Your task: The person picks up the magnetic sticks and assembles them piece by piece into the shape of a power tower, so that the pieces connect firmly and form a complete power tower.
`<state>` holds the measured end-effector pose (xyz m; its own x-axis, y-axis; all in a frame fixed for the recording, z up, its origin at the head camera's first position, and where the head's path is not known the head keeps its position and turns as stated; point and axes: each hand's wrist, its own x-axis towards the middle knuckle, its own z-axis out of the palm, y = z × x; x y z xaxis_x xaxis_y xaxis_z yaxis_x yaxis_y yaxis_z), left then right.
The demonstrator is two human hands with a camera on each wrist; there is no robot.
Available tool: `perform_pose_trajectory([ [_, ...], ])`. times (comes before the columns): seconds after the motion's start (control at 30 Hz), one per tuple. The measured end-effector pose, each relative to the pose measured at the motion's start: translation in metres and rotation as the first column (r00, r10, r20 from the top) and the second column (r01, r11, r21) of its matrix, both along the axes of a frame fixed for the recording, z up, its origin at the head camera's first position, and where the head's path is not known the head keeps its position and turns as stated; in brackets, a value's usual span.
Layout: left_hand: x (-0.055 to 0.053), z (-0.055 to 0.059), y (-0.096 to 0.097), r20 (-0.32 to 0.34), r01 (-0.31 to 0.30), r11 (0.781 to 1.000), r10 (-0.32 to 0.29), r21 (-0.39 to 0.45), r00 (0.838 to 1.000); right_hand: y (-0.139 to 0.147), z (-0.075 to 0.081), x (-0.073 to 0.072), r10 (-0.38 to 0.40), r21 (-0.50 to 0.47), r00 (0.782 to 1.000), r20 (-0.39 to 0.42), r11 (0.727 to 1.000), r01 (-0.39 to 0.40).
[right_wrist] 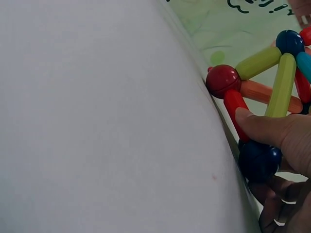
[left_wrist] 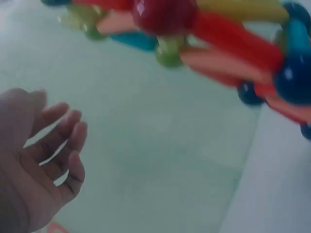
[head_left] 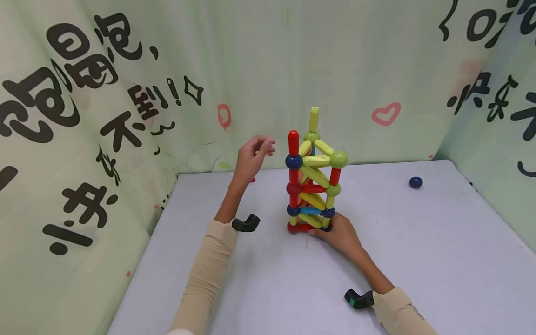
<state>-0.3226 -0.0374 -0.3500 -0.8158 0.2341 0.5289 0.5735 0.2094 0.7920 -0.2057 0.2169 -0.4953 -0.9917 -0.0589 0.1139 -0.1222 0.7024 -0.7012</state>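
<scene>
A tower of magnetic rods and balls [head_left: 317, 161] stands upright on the table, in red, blue, orange and yellow-green. One red rod [head_left: 293, 143] and one yellow-green rod [head_left: 314, 119] point up from its top. My right hand [head_left: 341, 235] holds the tower's base. In the right wrist view its thumb lies on a red bottom rod [right_wrist: 234, 109], with the other fingers by a dark blue corner ball [right_wrist: 260, 162]. Left of the tower's top my left hand [head_left: 253, 156] is raised, apart from it. Its fingers are loosely bent with nothing in them, as the left wrist view shows.
A loose dark blue ball [head_left: 416, 182] lies on the white table [head_left: 418, 242] at the right. Behind the left wrist a small red piece [head_left: 252, 180] is partly hidden. A pale green curtain [head_left: 335, 56] with black writing hangs behind and beside the table.
</scene>
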Motion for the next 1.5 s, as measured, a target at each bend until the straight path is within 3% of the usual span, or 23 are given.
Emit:
perform_pose_trajectory([
  [0.07,-0.016,-0.025,-0.01,0.057,-0.135,0.985,0.141,-0.11,0.988,-0.001,0.0,0.001,-0.009,0.006,1.0,-0.007,1.0,0.009],
  [0.13,-0.028,-0.052,-0.021,0.115,-0.217,0.947,0.249,-0.235,0.962,-0.002,-0.001,0.004,-0.017,0.009,1.0,-0.01,1.0,0.017],
  [0.2,-0.037,-0.076,-0.03,0.153,-0.253,0.901,0.322,-0.354,0.934,-0.005,-0.002,0.008,-0.034,0.019,0.999,-0.01,0.999,0.034],
  [0.3,-0.044,-0.102,-0.04,0.172,-0.249,0.805,0.394,-0.539,0.903,-0.015,-0.003,0.015,-0.066,0.031,0.998,-0.012,0.997,0.066],
  [0.43,-0.046,-0.117,-0.047,0.188,-0.164,0.674,0.418,-0.72,0.889,-0.034,0.001,0.025,-0.074,0.036,0.997,-0.019,0.997,0.075],
  [0.53,-0.045,-0.124,-0.051,0.16,-0.131,0.585,0.419,-0.801,0.894,-0.047,0.005,0.029,-0.043,-0.001,0.999,0.007,0.999,0.043],
  [0.67,-0.044,-0.135,-0.054,-0.004,-0.236,0.495,0.424,-0.836,0.906,-0.06,0.01,0.033,-0.016,-0.117,0.995,0.098,0.993,0.028],
  [0.73,-0.043,-0.138,-0.054,-0.077,-0.304,0.492,0.429,-0.816,0.9,-0.065,0.012,0.034,-0.011,-0.186,0.992,0.127,0.982,0.035],
  [0.8,-0.042,-0.137,-0.054,-0.103,-0.337,0.501,0.437,-0.797,0.894,-0.068,0.012,0.033,-0.003,-0.256,0.99,0.141,0.966,0.04],
  [0.83,-0.041,-0.136,-0.054,-0.098,-0.344,0.52,0.443,-0.782,0.891,-0.069,0.012,0.032,0.001,-0.289,0.99,0.14,0.957,0.04],
  [0.87,-0.04,-0.135,-0.054,-0.083,-0.349,0.554,0.448,-0.756,0.89,-0.07,0.012,0.031,0.006,-0.32,0.99,0.139,0.947,0.039],
  [0.93,-0.036,-0.129,-0.052,-0.017,-0.355,0.659,0.461,-0.663,0.887,-0.07,0.01,0.029,0.012,-0.363,0.99,0.143,0.931,0.041],
  [0.97,-0.034,-0.125,-0.051,0.016,-0.365,0.723,0.46,-0.587,0.888,-0.07,0.01,0.028,0.011,-0.376,0.989,0.15,0.925,0.047],
  [1.03,-0.026,-0.114,-0.046,0.089,-0.363,0.859,0.419,-0.36,0.903,-0.07,0.01,0.026,0.009,-0.397,0.986,0.167,0.916,0.059],
  [1.07,-0.021,-0.105,-0.043,0.112,-0.35,0.908,0.382,-0.231,0.917,-0.07,0.009,0.026,0.007,-0.401,0.984,0.177,0.914,0.065],
  [1.1,-0.013,-0.095,-0.039,0.131,-0.327,0.939,0.339,-0.104,0.932,-0.069,0.009,0.025,0.003,-0.403,0.983,0.186,0.912,0.073],
  [1.13,-0.005,-0.084,-0.035,0.133,-0.304,0.953,0.301,0.005,0.944,-0.069,0.008,0.024,0.001,-0.405,0.981,0.194,0.911,0.08],
  [1.2,0.014,-0.057,-0.025,0.117,-0.25,0.952,0.232,0.176,0.966,-0.067,0.007,0.022,-0.002,-0.404,0.979,0.205,0.911,0.086],
  [1.3,0.045,-0.017,-0.009,0.06,-0.163,0.938,0.152,0.307,0.987,-0.067,0.005,0.019,0.001,-0.403,0.978,0.207,0.911,0.084],
  [1.4,0.07,0.016,0.007,-0.023,-0.059,0.937,0.071,0.344,0.997,-0.066,0.003,0.016,0.015,-0.409,0.977,0.211,0.91,0.075],
  [1.5,0.086,0.038,0.022,-0.103,0.025,0.954,0.006,0.297,0.995,-0.066,0.001,0.014,0.025,-0.415,0.973,0.229,0.907,0.074],
])
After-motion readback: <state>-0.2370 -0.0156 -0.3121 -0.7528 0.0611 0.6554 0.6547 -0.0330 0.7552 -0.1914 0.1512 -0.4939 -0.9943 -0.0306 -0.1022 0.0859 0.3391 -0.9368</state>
